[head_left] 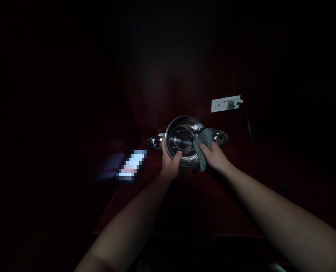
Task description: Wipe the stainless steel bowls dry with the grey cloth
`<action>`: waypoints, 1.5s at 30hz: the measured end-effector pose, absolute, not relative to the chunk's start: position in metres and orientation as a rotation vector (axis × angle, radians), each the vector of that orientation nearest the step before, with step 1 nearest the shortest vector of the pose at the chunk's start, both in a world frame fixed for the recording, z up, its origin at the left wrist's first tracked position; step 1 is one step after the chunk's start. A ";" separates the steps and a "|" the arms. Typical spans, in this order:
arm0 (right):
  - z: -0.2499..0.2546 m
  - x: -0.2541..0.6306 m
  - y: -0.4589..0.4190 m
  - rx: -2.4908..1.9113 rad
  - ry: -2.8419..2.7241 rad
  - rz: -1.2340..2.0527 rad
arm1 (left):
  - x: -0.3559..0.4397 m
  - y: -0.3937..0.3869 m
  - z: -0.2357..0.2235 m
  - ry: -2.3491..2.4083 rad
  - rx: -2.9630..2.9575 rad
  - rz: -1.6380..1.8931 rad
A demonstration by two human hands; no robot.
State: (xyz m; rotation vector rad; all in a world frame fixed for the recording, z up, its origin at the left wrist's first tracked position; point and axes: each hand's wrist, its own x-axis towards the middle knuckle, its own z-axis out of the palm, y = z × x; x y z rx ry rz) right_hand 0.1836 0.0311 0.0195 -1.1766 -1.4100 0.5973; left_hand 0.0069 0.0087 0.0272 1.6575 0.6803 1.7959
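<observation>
A shiny stainless steel bowl (182,139) is held up, tilted so its open inside faces me. My left hand (170,162) grips its left rim, thumb over the edge and fingers behind. At the right rim, my right hand (215,155) is closed on a grey-green cloth (203,145), which lies over the bowl's edge and touches it. Behind the bowl, partly hidden, are two round metal pieces that look like lids or dishes: a left one (156,141) and a right one (220,136).
A lit phone (132,165) with a blurred screen lies on the left of the dark red table (213,211). A white wall socket (225,104) holds a plug (235,102) with a dark cable (247,124) hanging down at the right. The surroundings are very dark.
</observation>
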 end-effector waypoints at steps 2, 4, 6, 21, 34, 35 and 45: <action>0.020 0.184 0.031 -1.191 -1.420 0.597 | 0.008 0.008 0.028 0.695 1.667 1.799; 0.020 0.184 0.031 -1.199 -1.424 0.599 | 0.008 0.007 0.029 0.703 1.672 1.799; 0.019 0.184 0.032 -1.191 -1.424 0.600 | 0.008 0.007 0.029 0.704 1.670 1.794; 0.015 0.190 0.042 -1.234 -1.320 0.595 | 0.004 0.005 0.030 0.674 1.637 1.691; 0.007 0.190 0.047 -1.259 -1.279 0.641 | 0.010 0.005 0.027 0.694 1.553 1.566; 0.007 0.190 0.047 -1.258 -1.279 0.645 | 0.010 0.006 0.026 0.712 1.536 1.573; 0.013 0.191 0.043 -1.207 -1.258 0.709 | 0.007 0.010 0.028 0.807 1.497 1.589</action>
